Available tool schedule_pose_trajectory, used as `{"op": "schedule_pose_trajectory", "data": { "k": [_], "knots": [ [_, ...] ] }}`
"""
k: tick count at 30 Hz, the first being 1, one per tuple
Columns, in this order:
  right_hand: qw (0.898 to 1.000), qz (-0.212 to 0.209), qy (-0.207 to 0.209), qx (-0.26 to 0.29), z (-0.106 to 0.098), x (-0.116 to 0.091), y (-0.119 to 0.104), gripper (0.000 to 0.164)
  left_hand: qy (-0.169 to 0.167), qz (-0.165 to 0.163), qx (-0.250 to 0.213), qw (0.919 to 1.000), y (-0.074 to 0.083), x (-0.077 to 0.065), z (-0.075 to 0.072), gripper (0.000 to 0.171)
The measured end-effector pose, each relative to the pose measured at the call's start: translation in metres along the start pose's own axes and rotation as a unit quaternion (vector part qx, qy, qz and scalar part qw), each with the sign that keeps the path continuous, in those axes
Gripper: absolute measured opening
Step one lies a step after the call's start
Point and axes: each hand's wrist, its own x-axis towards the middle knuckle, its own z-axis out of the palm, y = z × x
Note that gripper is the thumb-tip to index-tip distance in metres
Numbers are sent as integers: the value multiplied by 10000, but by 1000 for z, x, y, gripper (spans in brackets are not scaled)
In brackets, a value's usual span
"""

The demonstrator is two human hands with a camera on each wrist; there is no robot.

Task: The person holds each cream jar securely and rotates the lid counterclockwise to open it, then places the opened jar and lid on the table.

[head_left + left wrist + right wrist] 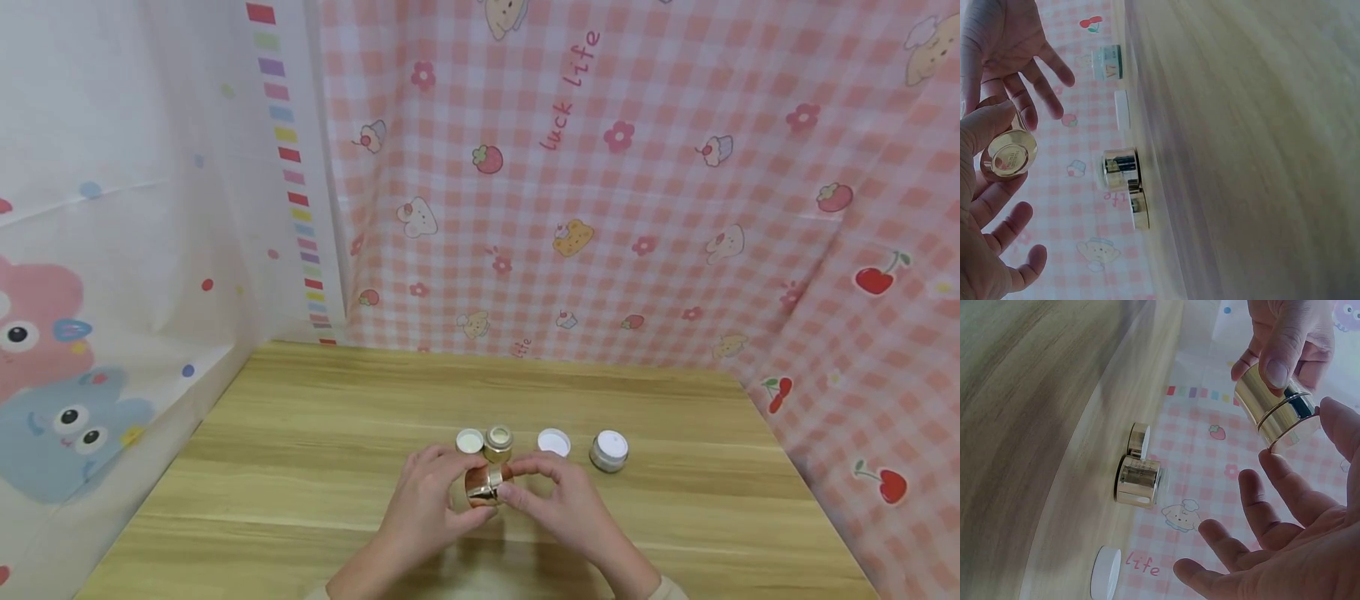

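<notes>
Between both hands, a shiny gold cosmetic jar (483,485) is held tilted above the table. My left hand (423,500) grips one end with thumb and fingers; its round end face shows in the left wrist view, where the jar (1010,156) hides part of the other hand. At the opposite end, my right hand (558,504) pinches the rim of the jar (1275,406) between thumb and index finger, its other fingers spread. Just beyond the hands stand a small gold jar (498,444) without its lid and a gold-sided lid (470,441), side by side.
Farther right on the wooden table (300,467) lie a white lid (553,442) and an uncovered glass jar (610,451) with white inside. A pink checked cloth (525,200) hangs behind the table, and a white patterned cloth (150,250) hangs at the left.
</notes>
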Motion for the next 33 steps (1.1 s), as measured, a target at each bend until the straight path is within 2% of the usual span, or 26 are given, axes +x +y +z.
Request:
{"op": "schedule_pose_trajectory", "data": {
  "k": [9, 14, 18, 25, 33],
  "knots": [
    [9999, -100, -104, -61, 0, -2, -2, 25, 18, -11, -29, 10000, 0, -2, -1, 52],
    [9999, 119, 7, -45, 0, -3, -3, 30, -20, -53, -44, 10000, 1, -3, -2, 53],
    [9998, 207, 31, -28, 1, -3, -3, 26, -52, -76, -79, 9999, 2, -3, -2, 55],
    [9999, 6, -23, -122, 0, -4, -2, 22, -36, -6, -81, 10000, 2, -3, -3, 55],
    [9994, -221, -208, -179, -1, -6, -4, 29, -68, -36, -112, 9999, 3, -5, -3, 53]
  ]
}}
